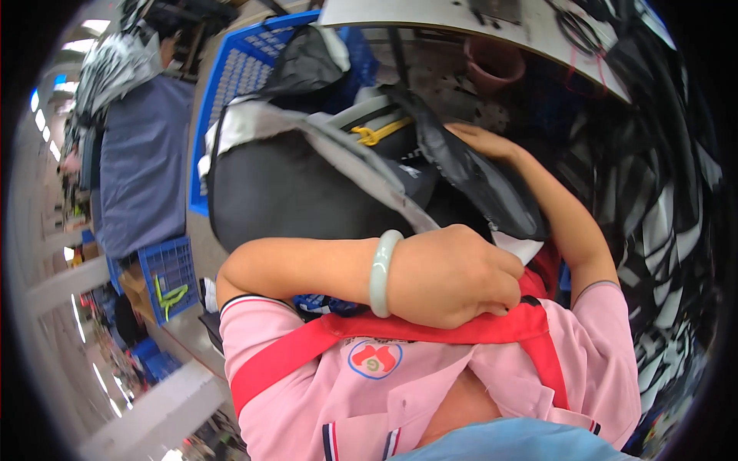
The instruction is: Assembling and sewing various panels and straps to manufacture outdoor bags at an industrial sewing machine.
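Note:
Across my lap lies a large black and grey bag (pixel 300 188), its grey-edged parts spread apart. A yellow strip (pixel 382 132) like a zipper or tape shows inside it. My left hand (pixel 453 276), with a pale green bangle (pixel 380 273) at the wrist, is curled in front of my chest over the red apron (pixel 438 332). Whatever its fingers pinch is hidden. A white scrap or flap (pixel 519 247) shows just beyond those knuckles. On the far right side, my right hand (pixel 483 142) lies with stretched fingers against the edge of the bag's black panel (pixel 484 173).
A blue plastic crate (pixel 211 115) stands behind the bag, with black material (pixel 311 61) in it. A white table (pixel 430 14) crosses the top, a reddish bucket (pixel 493 65) beneath it. Black and white material (pixel 661 230) piles up at right. A smaller blue crate (pixel 171 273) sits left.

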A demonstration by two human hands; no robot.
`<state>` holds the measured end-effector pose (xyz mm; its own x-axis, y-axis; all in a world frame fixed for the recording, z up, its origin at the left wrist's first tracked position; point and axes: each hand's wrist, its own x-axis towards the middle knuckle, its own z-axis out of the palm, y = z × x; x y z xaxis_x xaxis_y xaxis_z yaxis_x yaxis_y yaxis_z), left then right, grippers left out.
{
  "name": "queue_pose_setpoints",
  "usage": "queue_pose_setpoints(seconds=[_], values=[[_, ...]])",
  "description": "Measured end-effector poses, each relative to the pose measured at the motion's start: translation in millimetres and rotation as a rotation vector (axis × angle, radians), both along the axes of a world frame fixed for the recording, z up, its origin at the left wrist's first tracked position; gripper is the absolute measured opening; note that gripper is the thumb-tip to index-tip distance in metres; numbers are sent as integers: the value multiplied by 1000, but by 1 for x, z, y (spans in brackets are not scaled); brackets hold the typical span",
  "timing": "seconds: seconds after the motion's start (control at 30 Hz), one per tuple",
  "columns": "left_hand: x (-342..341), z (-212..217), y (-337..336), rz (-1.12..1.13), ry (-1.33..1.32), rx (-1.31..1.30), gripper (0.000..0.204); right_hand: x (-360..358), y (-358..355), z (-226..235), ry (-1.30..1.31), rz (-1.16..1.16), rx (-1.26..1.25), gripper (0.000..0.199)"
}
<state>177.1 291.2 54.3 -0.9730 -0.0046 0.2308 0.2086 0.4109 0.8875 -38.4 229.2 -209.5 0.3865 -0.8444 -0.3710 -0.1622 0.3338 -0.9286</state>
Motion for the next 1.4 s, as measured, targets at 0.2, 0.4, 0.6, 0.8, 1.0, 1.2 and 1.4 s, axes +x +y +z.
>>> queue_pose_setpoints(seconds=[0.2,0.4,0.6,0.8,1.0,1.2,1.4], values=[[26,9,19,122,152,-469,19,15,4,31,189,102,210,49],[75,25,-98,820,20,-479,24,22,15,86,-51,-251,-94,13],[181,-56,-181,1040,-898,-498,56,-30,4,150,20,-236,-460,8],[164,22,-101,1179,-427,-447,45,-68,-7,211,735,-207,-1007,13],[162,74,-24,1322,148,-837,36,-127,-49,279,1001,-292,-1692,18],[136,-31,26,901,-55,-1033,20,-107,0,331,1135,-289,-1628,14],[137,-33,22,506,-702,-410,24,-78,100,265,1079,-30,-1517,15]])
